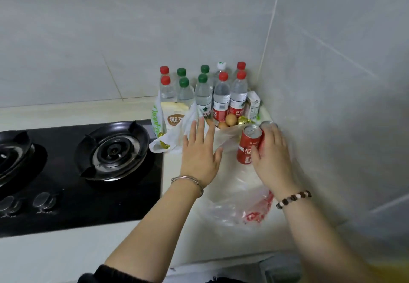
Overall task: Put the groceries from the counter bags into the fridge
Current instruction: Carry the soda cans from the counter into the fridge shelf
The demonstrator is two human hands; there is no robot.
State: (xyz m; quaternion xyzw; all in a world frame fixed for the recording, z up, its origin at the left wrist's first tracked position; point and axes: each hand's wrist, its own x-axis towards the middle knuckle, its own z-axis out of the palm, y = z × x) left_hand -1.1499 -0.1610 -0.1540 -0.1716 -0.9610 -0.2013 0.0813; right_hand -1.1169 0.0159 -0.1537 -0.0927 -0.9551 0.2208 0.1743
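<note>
My right hand [273, 156] grips a red soda can [249, 143] above a clear plastic bag [239, 196] with red print on the counter. A second can's silver top [266, 124] peeks out behind my fingers. My left hand [200, 152] hovers flat, fingers spread, over the edge of a white plastic bag [174, 136]. Behind the bags stand several water bottles [221, 96] with red and green caps. Two brown eggs [230, 120], gold-wrapped sweets [243, 120], a small milk carton [254, 103] and a cream packet [174, 116] sit among the bags.
A black gas hob [77, 172] with two burners and knobs fills the counter's left. Grey tiled walls [332, 83] meet in a corner right behind the bottles. The pale counter's front edge [66, 260] runs along the bottom.
</note>
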